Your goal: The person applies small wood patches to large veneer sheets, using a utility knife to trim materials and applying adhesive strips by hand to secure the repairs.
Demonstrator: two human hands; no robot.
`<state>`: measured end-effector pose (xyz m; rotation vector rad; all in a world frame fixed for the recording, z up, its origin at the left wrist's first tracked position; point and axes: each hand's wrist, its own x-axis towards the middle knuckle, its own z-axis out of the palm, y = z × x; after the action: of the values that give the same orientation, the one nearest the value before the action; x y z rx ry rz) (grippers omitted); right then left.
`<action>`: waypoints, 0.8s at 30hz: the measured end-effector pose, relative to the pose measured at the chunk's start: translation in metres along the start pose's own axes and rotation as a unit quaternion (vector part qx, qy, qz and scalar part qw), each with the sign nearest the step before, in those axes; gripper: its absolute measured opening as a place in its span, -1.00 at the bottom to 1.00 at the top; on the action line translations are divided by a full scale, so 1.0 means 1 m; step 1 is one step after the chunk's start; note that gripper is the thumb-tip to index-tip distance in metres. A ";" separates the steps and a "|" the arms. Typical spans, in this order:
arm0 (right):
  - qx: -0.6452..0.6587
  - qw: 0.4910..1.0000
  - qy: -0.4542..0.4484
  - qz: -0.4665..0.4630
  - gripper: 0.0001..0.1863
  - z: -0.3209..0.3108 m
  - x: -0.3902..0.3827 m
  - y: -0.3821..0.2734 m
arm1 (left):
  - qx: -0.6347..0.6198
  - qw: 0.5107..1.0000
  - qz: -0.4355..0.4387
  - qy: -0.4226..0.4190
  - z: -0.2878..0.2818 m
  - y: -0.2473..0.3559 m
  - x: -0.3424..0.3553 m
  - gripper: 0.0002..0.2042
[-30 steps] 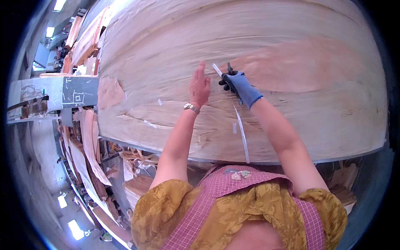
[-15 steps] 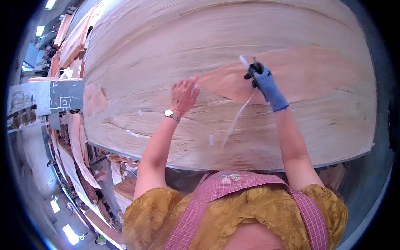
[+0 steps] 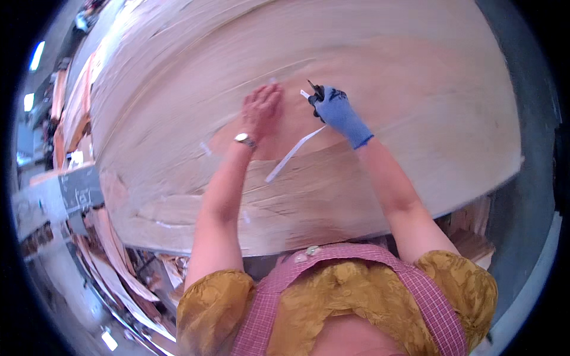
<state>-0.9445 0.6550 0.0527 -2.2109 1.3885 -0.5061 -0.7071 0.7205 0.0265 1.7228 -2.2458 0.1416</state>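
My bare left hand [image 3: 260,113], a watch on its wrist, lies flat with fingers stretched over the left part of a reddish veneer patch [image 3: 386,71]. This patch rests within a large pale wood veneer sheet [image 3: 356,207]. Just right of it, my right hand [image 3: 339,115], in a blue-grey glove with dark fingertips, is closed on a long white tape strip [image 3: 294,155]. The strip trails down toward the left over the sheet. A thin dark pointed tool [image 3: 312,86] also sticks out of the gloved fingers; its kind is unclear.
Small white tape bits [image 3: 246,218] lie on the pale sheet. Stacked veneer pieces [image 3: 122,255] stand beyond its left edge, beside a grey board with white marks [image 3: 82,190]. A dark floor strip [image 3: 528,196] runs along the right side.
The view has shifted and turned. My left hand has gone from the patch's left tip onto the patch. My right hand has come closer to it, bringing the tape strip.
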 end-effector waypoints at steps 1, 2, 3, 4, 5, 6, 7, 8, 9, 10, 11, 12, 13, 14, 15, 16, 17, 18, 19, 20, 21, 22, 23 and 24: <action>0.189 0.973 -0.051 0.123 -0.72 -0.027 -0.021 0.015 | 0.003 1.000 0.001 -0.010 -0.004 0.001 0.005 -0.67; 0.394 0.891 -0.094 0.205 -0.73 -0.046 -0.043 0.024 | -0.013 1.000 -0.014 -0.001 -0.008 0.005 0.013 -0.67; 0.458 0.858 -0.077 0.218 -0.74 -0.070 -0.066 0.039 | -0.004 0.998 -0.043 -0.048 -0.013 0.012 0.025 -0.66; 0.443 0.855 -0.051 0.265 -0.76 -0.090 -0.084 0.056 | 0.019 0.988 -0.101 -0.112 -0.018 0.023 0.037 -0.64; 0.445 0.846 -0.033 0.291 -0.77 -0.106 -0.098 0.073 | 0.008 0.992 -0.076 -0.097 -0.022 0.040 0.050 -0.64; 0.422 0.841 -0.023 0.338 -0.78 -0.120 -0.110 0.090 | 0.024 0.996 -0.056 -0.061 -0.021 0.064 0.064 -0.63; 0.433 0.833 -0.012 0.344 -0.79 -0.129 -0.118 0.107 | 0.050 0.995 -0.055 -0.061 -0.018 0.091 0.078 -0.62; 0.429 0.826 0.002 0.365 -0.80 -0.132 -0.123 0.121 | 0.041 0.993 -0.022 -0.107 -0.011 0.128 0.085 -0.57; 0.439 0.825 -0.002 0.355 -0.80 -0.132 -0.126 0.135 | 0.039 0.980 -0.015 -0.192 0.000 0.169 0.090 -0.51; 0.451 0.811 -0.011 0.372 -0.79 -0.130 -0.127 0.146 | -0.031 0.992 0.052 -0.113 0.008 0.203 0.092 -0.49; 0.463 0.796 -0.018 0.389 -0.79 -0.126 -0.128 0.156 | -0.098 0.986 0.124 -0.052 0.015 0.231 0.093 -0.47; 0.467 0.794 -0.021 0.388 -0.79 -0.119 -0.128 0.162 | -0.103 0.987 0.117 -0.041 0.020 0.247 0.092 -0.47; 0.472 0.792 -0.020 0.386 -0.78 -0.112 -0.129 0.167 | -0.132 0.981 0.113 -0.083 0.027 0.263 0.092 -0.46; 0.477 0.791 -0.018 0.382 -0.78 -0.107 -0.130 0.171 | -0.170 0.973 0.124 -0.090 0.032 0.275 0.093 -0.44; 0.451 0.812 -0.021 0.369 -0.73 -0.105 -0.133 0.174 | -0.158 0.974 0.106 -0.125 0.035 0.282 0.092 -0.44; 0.444 0.814 -0.034 0.372 -0.73 -0.106 -0.135 0.179 | -0.148 0.977 0.109 -0.112 0.035 0.285 0.092 -0.45; 0.250 0.936 0.009 0.248 -0.73 -0.111 -0.135 0.183 | -0.139 0.980 0.105 -0.095 0.034 0.285 0.093 -0.46; 0.039 0.991 0.021 0.129 -0.73 -0.117 -0.133 0.189 | -0.133 0.980 0.115 -0.097 0.031 0.285 0.095 -0.46; 0.061 0.987 0.008 0.151 -0.71 -0.131 -0.130 0.199 | -0.125 0.979 0.111 -0.115 0.026 0.284 0.098 -0.46; 0.056 0.989 0.030 0.131 -0.71 -0.146 -0.117 0.212 | -0.114 0.973 0.108 -0.170 0.022 0.285 0.103 -0.47; 0.086 0.985 0.021 0.150 -0.70 -0.163 -0.100 0.226 | -0.111 0.970 0.098 -0.190 0.017 0.286 0.108 -0.50; 0.119 0.975 0.005 0.185 -0.69 -0.177 -0.080 0.240 | -0.114 0.978 0.101 -0.141 0.016 0.288 0.120 -0.50; 0.188 0.967 0.014 0.172 -0.69 -0.189 -0.054 0.253 | -0.134 0.961 0.062 -0.236 0.015 0.288 0.133 -0.49; 0.272 0.949 0.020 0.158 -0.69 -0.197 -0.022 0.266 | -0.152 0.933 0.030 -0.324 0.015 0.287 0.149 -0.47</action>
<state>-1.2546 0.5366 0.0605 -1.5164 1.3846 -0.7162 -1.0188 0.6572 0.0876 1.6880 -2.5661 -0.8387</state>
